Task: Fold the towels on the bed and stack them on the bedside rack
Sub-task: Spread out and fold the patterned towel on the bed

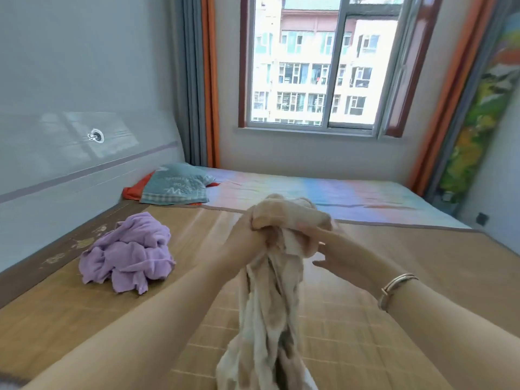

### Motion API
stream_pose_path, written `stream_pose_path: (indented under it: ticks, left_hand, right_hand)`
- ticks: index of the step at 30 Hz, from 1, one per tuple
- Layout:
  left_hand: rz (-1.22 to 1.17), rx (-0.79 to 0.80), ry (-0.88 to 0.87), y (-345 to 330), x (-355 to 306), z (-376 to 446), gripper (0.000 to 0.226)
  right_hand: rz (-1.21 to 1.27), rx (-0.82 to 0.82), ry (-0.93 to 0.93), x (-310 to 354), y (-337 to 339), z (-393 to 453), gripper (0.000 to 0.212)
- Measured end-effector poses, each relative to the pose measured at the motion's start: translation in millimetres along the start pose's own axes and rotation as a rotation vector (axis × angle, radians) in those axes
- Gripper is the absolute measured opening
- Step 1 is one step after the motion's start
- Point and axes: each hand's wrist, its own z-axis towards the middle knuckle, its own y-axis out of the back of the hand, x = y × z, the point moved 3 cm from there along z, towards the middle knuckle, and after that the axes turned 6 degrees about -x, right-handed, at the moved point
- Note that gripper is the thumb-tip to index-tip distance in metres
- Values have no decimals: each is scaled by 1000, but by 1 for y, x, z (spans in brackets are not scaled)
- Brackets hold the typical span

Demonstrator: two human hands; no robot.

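A beige towel [267,305] hangs bunched in the air over the bed. My left hand [250,237] grips its crumpled upper part in a fist. To the right of it my right hand [332,254] has fingers in the folds near the top; a bangle sits on that wrist. A crumpled purple towel [129,254] lies in a heap on the bamboo mat [394,277] to the left. The bedside rack is not in view.
A teal pillow [174,187] on an orange cloth lies at the head of the bed by the grey headboard [70,170]. A pastel striped sheet [323,195] covers the far half. Beyond are a window [323,66] and curtains.
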Motion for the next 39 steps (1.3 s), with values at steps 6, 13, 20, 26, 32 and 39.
stream_pose_path:
  ticks: [6,13,20,26,32,39]
  left_hand:
    - [-59,504,306,-79,1,-30,45]
    - [66,448,362,-89,19,-25,22]
    - [510,432,259,-46,33,-11,4]
    - [1156,398,235,-22,61,-17,12]
    - [312,4,648,-5,58,-42,21]
    - [-2,48,492,-18,44,-30,30]
  right_hand:
    - [99,-115,-57,-27,51,-34,16]
    - [-201,-383,11,-31,93,-42,22]
    - [-1281,-617,272,-2,129,-52,23]
    - [-1525,-692,268,2,130,-65,15]
    - [-1588,-528,235,-11,121,-73,28]
    - [-1604,-168,-19,-32,128,-75,58]
